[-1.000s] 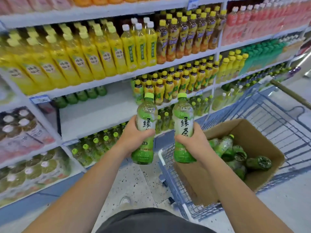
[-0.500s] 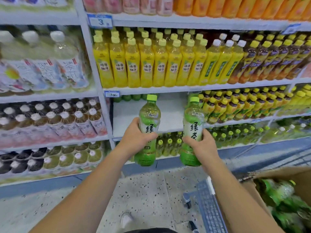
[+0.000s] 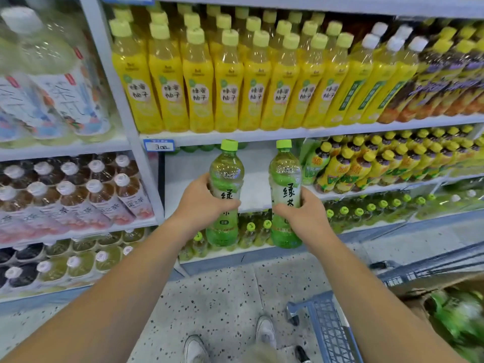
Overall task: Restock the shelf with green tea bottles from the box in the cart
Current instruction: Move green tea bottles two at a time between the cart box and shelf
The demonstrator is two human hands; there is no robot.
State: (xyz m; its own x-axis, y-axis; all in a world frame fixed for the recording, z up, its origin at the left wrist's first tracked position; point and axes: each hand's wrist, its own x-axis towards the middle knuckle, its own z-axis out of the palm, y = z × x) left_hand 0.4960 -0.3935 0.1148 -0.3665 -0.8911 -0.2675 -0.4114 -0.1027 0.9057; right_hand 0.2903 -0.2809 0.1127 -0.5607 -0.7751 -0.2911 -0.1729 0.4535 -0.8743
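Price tag [image 3: 159, 147], centre left, reads "3.00". Green tea bottles [image 3: 286, 197], mid-frame: "绿茶". Yellow bottles [image 3: 200, 95] above: "蜂蜜柚子".

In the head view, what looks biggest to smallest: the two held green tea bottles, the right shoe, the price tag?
1. Left bottle and right bottle: they look alike, so I cannot rank one above the other.
2. Right shoe.
3. Price tag.
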